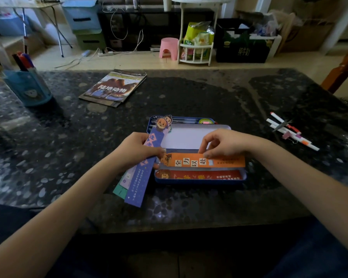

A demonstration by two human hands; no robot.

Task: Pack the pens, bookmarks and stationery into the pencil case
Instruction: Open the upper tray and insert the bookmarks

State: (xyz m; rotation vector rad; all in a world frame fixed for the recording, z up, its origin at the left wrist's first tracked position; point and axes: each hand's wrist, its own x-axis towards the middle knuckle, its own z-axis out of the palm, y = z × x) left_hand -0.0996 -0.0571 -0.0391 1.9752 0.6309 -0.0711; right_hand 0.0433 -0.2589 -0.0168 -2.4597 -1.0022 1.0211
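Observation:
A blue tin pencil case (199, 182) lies open in the middle of the dark table, its white-lined lid (185, 137) raised. A red bookmark (199, 175) lies flat inside the near tray. My right hand (225, 143) pinches an orange bookmark (205, 161) over the tray, above the red one. My left hand (137, 149) grips a fan of bookmarks (138, 181), purple on top, at the case's left end, and its fingertips touch the orange bookmark's left end. Pens (181, 121) lie in the far tray behind the lid.
Several white pens with small scissors and clips (289, 131) lie at the right of the table. A blue pen holder (27, 85) with markers stands far left. Magazines (114, 88) lie behind the case. A wooden chair (342, 71) stands at the table's right corner.

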